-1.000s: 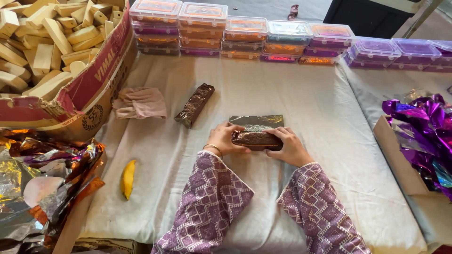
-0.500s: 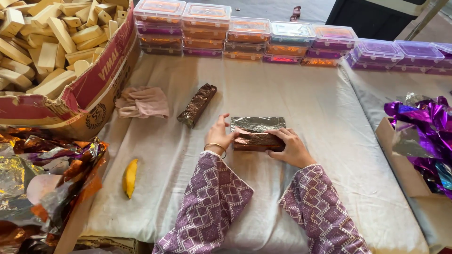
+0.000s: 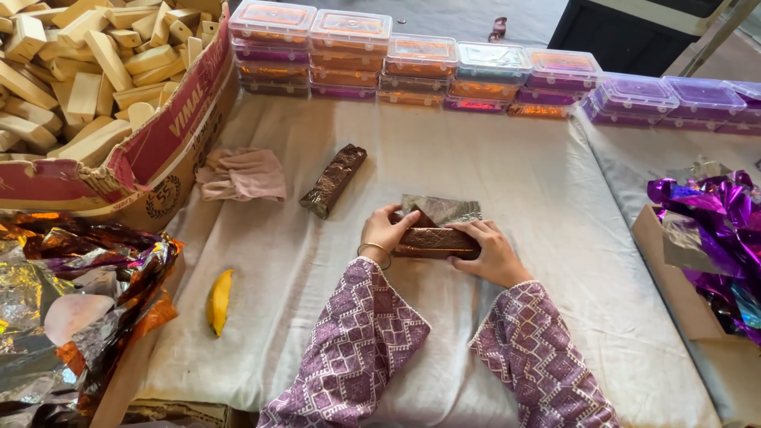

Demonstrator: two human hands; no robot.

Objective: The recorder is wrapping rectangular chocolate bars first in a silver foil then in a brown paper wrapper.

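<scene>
A long bar partly wrapped in brown foil [image 3: 434, 239] lies on the white cloth [image 3: 491, 166] at the middle of the table. My left hand [image 3: 386, 231] grips its left end and presses a foil flap [image 3: 444, 209] there. My right hand [image 3: 491, 252] holds the right end and front side. Loose silvery foil sticks up behind the bar. A second bar fully wrapped in brown foil [image 3: 334, 180] lies to the upper left, untouched.
A cardboard box of pale wooden blocks [image 3: 71, 71] stands at the far left. Stacked clear lidded boxes [image 3: 412, 67] line the back edge. A pink rag [image 3: 240, 174], a yellow piece [image 3: 219, 299], bronze foil sheets [image 3: 71, 293] and purple foil [image 3: 713, 230] lie around.
My left fingers have shifted up onto the bar's left end and folded the foil flap there. My right hand keeps its hold on the right end.
</scene>
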